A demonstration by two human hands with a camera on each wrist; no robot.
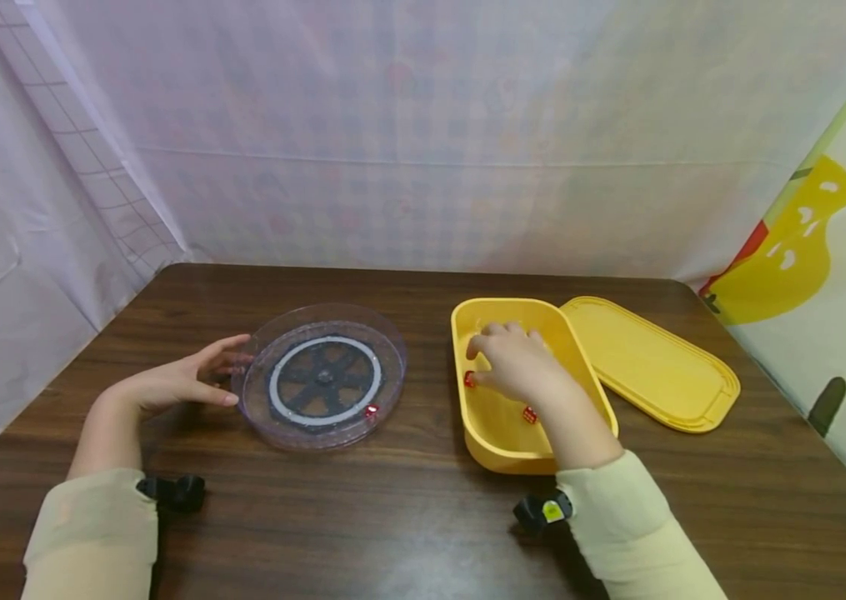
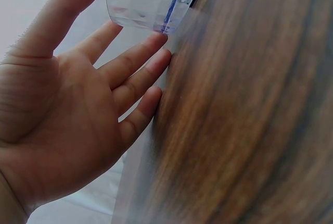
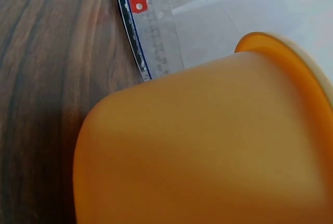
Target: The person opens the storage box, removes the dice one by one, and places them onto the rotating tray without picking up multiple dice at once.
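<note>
My left hand (image 1: 193,379) is beside a clear round dish (image 1: 394,375), fingers and thumb spread at its left side. In the left wrist view the fingers are loosely extended, fingertips right by the dish's wall (image 2: 138,13). One red die (image 1: 371,411) lies in the dish, near its front right. My right hand (image 1: 516,358) reaches into a yellow box (image 1: 498,454), thumb and index finger apart. A red die (image 1: 470,379) shows right at the thumb tip, and another red die (image 1: 530,414) lies below the hand. The box's wall (image 3: 208,146) hides this hand in the right wrist view.
A yellow lid (image 1: 655,367) lies to the right of the box, next to its rim. The dish has a dark wheel-like pattern with a pale ring (image 1: 280,375). Everything stands on a brown wooden table (image 1: 362,517), with pale curtains (image 1: 407,133) behind it.
</note>
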